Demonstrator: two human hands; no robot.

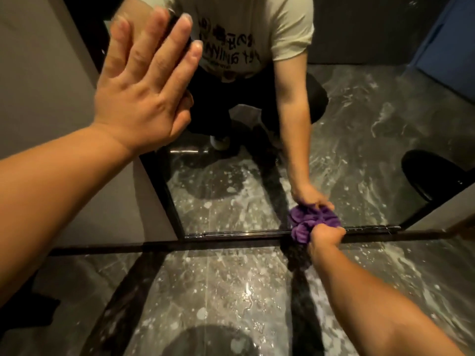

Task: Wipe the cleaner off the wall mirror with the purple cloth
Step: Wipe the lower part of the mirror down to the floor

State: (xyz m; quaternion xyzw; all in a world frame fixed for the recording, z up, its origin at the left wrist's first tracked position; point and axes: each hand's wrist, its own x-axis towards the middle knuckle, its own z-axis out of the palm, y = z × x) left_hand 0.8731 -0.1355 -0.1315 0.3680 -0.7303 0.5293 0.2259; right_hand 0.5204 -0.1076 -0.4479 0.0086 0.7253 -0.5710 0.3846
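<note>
— Down at the lower right of the frame, see the fingers? The right hand (pixel 325 236) has them curled tight round the purple cloth (pixel 300 233), bunched into a wad and pressed to the very bottom edge of the mirror (pixel 218 201), where glass meets floor (pixel 218 291).

— And the other one?

— Upper left. The left hand (pixel 144 91) is spread flat, fingers straight, palm against the glass near the dark frame (pixel 164 196). It holds nothing; it looks like a brace.

— How would that cloth handle, you reckon?

— Soft and light, I'd say, plush and ruffled, the kind that squashes to any shape. Gripping it by the gathered middle, as now, seems right; a loose corner would flop about.

— And the look of it?

— Deep violet, folded in lobes like a flower, doubled by its reflection just above. White flecks show over the lower glass, but I can't tell cleaner from the marble floor's pattern mirrored there.
</note>
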